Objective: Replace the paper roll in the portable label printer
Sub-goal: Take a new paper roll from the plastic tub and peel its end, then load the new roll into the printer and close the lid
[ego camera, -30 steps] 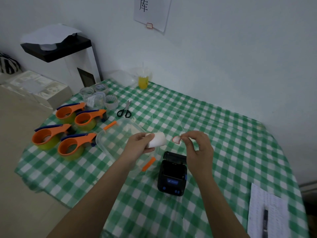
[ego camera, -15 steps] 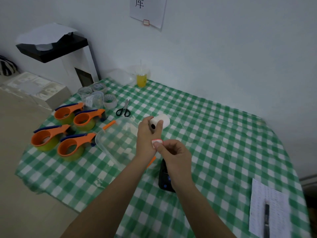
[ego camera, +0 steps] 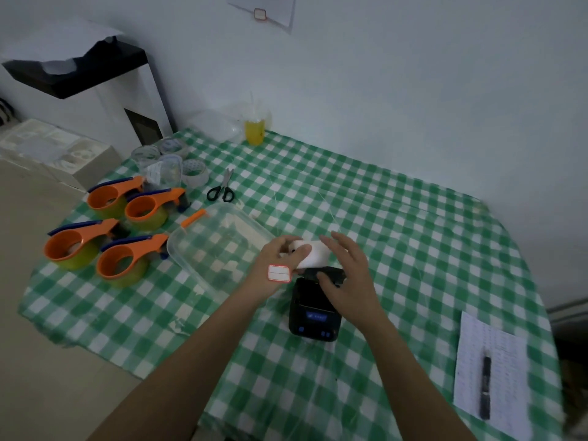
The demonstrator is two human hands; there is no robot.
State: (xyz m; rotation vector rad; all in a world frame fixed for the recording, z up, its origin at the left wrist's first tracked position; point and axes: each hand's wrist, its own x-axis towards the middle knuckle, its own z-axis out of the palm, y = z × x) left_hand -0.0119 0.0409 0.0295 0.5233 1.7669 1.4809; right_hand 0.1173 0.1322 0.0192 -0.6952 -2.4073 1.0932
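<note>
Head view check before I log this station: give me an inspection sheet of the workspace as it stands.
Surface: green checked tablecloth, wrinkled.
Job's things: black label printer, lid open; white paper roll held just above it; red-bordered label stuck on the left wrist.
Clutter: four orange tape dispensers, clear plastic tub, scissors, yellow drink cup, printed sheet with pen.
Hands: left hand grips the roll; right hand open, fingers beside the roll.
Cables: nothing seen.
Surroundings: white wall, paper notice, black-and-white appliance.

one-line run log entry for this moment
step: roll to printer | left hand: holds paper roll, label stuck on it | right hand: open over label printer | lid: open
</note>
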